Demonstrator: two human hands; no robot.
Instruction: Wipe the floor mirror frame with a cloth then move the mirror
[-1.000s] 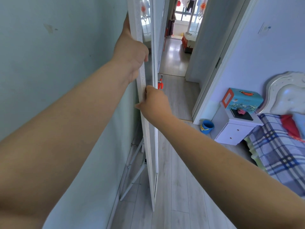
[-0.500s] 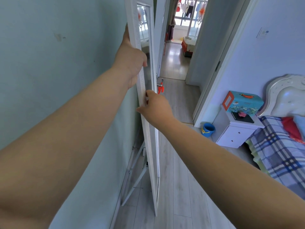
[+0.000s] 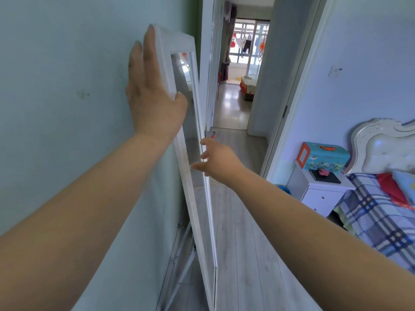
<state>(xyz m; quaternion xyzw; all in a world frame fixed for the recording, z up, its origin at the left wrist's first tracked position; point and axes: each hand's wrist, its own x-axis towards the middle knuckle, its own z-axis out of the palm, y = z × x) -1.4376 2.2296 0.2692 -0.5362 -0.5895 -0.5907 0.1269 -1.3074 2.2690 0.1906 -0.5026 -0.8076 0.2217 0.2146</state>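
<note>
Both grips are loosening; my left hand [image 3: 155, 102] is resting open against the mirror [image 3: 190, 140]; my right hand [image 3: 219, 160] is spreading, holding nothing; I am judging the move nearly done.

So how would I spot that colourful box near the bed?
Find the plaid-covered bed on the right; a white nightstand stands beside its headboard. The box sits on top: turquoise with an orange-framed end, tall beside the flat black book in front of it.
</note>
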